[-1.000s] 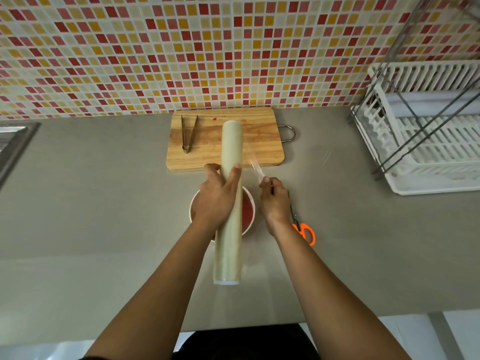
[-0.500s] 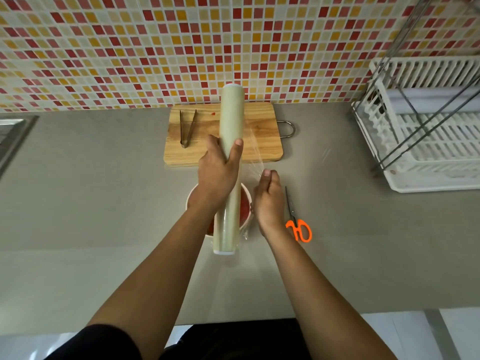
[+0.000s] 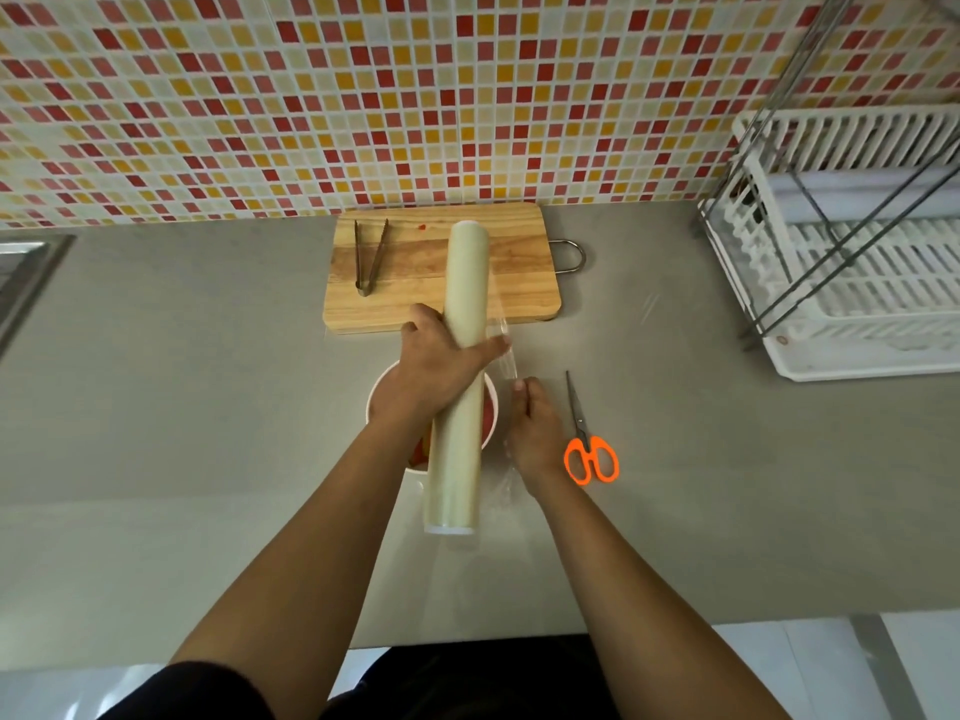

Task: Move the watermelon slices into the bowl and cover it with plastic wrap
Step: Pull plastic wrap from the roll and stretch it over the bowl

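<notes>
A long pale roll of plastic wrap (image 3: 460,366) is held lengthwise over the white bowl (image 3: 492,407), which holds red watermelon slices (image 3: 485,415) and is mostly hidden under the roll and my arm. My left hand (image 3: 436,371) grips the roll around its middle. Just right of the roll, my right hand (image 3: 535,433) pinches the loose clear film (image 3: 506,350) that comes off the roll's right side.
Orange-handled scissors (image 3: 589,449) lie on the grey counter right of my right hand. A wooden cutting board (image 3: 519,283) with metal tongs (image 3: 369,257) sits behind the bowl against the tiled wall. A white dish rack (image 3: 852,283) stands far right; a sink edge (image 3: 26,272) far left.
The roll shifted forward and back over the bowl, staying in my left hand. My right hand kept hold of the film edge beside the roll, and a short stretch of film is pulled out.
</notes>
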Available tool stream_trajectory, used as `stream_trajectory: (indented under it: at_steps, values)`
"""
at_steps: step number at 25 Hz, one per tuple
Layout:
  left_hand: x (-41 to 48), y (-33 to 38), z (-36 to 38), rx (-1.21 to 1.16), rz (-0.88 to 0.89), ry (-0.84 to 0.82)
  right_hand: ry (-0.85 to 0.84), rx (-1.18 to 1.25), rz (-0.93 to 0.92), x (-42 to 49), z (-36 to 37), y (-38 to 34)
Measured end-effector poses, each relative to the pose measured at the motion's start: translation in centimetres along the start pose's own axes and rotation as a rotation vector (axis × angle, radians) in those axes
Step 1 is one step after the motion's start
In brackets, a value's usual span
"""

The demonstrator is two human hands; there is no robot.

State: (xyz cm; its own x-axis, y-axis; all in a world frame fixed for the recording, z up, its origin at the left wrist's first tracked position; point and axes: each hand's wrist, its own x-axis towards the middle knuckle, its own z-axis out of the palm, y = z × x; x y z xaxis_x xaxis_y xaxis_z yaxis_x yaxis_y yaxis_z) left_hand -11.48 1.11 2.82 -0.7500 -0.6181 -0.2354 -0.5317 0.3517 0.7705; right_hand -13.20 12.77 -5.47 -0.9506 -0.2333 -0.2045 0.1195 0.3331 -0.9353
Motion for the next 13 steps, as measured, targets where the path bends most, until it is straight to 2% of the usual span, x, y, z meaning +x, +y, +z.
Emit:
stream_trajectory:
  at_steps: [4, 7, 11, 13]
  values:
    - [-0.2, -0.3, -0.5, 0.125, 0.054, 0.077, -0.023, 0.034, 0.087, -0.2, 0.8, 0.6]
    - [-0.2, 0.0, -1.2, 0.270, 0.038, 0.035, -0.041, 0.030, 0.120, 0.2, 0.9, 0.8]
    - [-1.2, 0.2, -1.2, 0.141, 0.039, 0.059, -0.086, 0.020, 0.139, 0.6, 1.1, 1.4]
    - [-1.7, 0.0, -1.0, 0.142, 0.081, 0.090, -0.131, 0.082, 0.217, 0.9, 1.1, 1.4]
